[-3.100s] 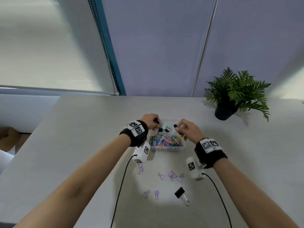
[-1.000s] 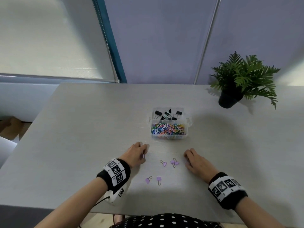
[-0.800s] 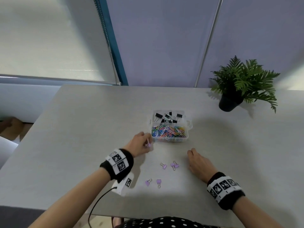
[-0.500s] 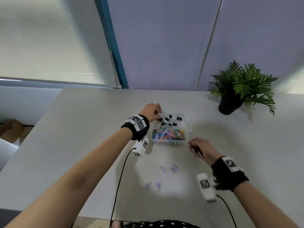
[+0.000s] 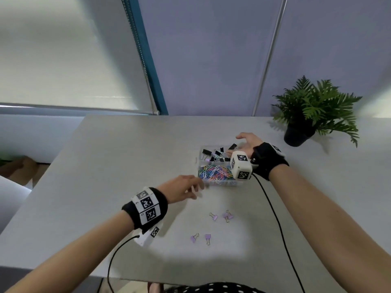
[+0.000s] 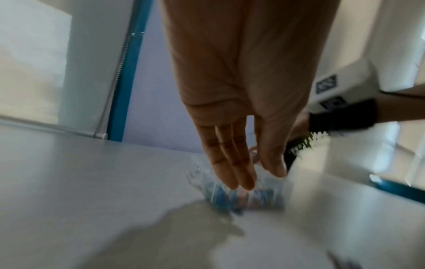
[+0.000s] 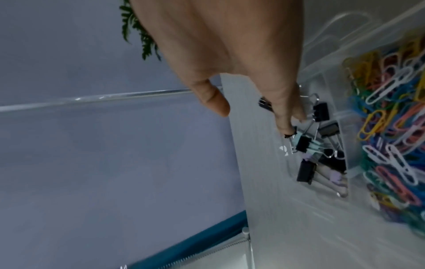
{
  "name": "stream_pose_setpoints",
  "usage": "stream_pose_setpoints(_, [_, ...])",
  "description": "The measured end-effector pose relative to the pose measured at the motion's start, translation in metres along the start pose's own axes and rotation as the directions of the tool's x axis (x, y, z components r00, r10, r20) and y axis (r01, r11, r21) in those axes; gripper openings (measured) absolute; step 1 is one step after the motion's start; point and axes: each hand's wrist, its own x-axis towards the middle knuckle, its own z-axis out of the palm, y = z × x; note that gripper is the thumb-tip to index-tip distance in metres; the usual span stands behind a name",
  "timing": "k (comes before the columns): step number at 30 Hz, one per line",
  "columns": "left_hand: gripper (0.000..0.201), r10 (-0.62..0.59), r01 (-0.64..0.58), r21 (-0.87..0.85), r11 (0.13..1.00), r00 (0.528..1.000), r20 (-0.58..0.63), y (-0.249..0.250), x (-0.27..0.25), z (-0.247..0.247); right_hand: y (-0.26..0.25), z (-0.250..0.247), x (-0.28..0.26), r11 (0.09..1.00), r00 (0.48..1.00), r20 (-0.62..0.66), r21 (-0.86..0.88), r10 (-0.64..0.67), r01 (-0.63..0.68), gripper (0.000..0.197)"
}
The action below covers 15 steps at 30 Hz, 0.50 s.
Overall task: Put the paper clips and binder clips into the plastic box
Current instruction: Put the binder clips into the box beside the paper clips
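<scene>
A clear plastic box (image 5: 220, 183) stands mid-table, with coloured paper clips (image 5: 213, 172) in its near compartment and black binder clips (image 5: 213, 154) in the far one. My right hand (image 5: 235, 144) hovers over the far compartment. In the right wrist view its fingers (image 7: 285, 116) point straight down onto the binder clips (image 7: 303, 143), thumb apart, gripping nothing. My left hand (image 5: 197, 190) hangs relaxed and empty at the box's near left corner. Several purple binder clips (image 5: 214, 216) lie on the table in front of the box. The left wrist view is blurred.
A potted fern (image 5: 313, 115) stands at the back right of the grey table. Black cables (image 5: 273, 208) trail from both wrist cameras across the table's near part. A wall and a window blind rise behind the table's far edge.
My left hand has drawn back from the far compartment to the box's near left corner, now empty. My right hand carried a black binder clip over the far compartment and its fingers have straightened.
</scene>
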Motion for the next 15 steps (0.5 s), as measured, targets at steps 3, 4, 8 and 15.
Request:
stream_pose_setpoints(3, [0.051, -0.004, -0.022, 0.148, 0.989, 0.985, 0.175, -0.003, -0.028, 0.03, 0.012, -0.002, -0.014, 0.985, 0.991, 0.099, -0.135, -0.092, 0.105, 0.004])
stream_pose_setpoints(4, [0.056, 0.006, -0.052, 0.218, 0.974, 0.979, 0.206, -0.004, -0.035, 0.04, 0.02, -0.008, -0.016, 0.947, 0.981, 0.121, -0.267, -0.151, 0.179, 0.006])
stream_pose_setpoints(8, [0.074, 0.097, -0.195, 0.417, 0.888, 0.965, 0.244, 0.001, -0.049, 0.072, 0.075, -0.038, -0.042, 0.192, 0.807, 0.365, -0.848, -0.465, 0.494, 0.018])
stream_pose_setpoints(15, [0.052, 0.247, -0.373, 0.57, 0.732, 0.925, 0.288, 0.035, -0.044, 0.081, 0.149, -0.075, -0.059, -0.443, 0.884, 0.462, -0.809, -0.073, 0.387, 0.038])
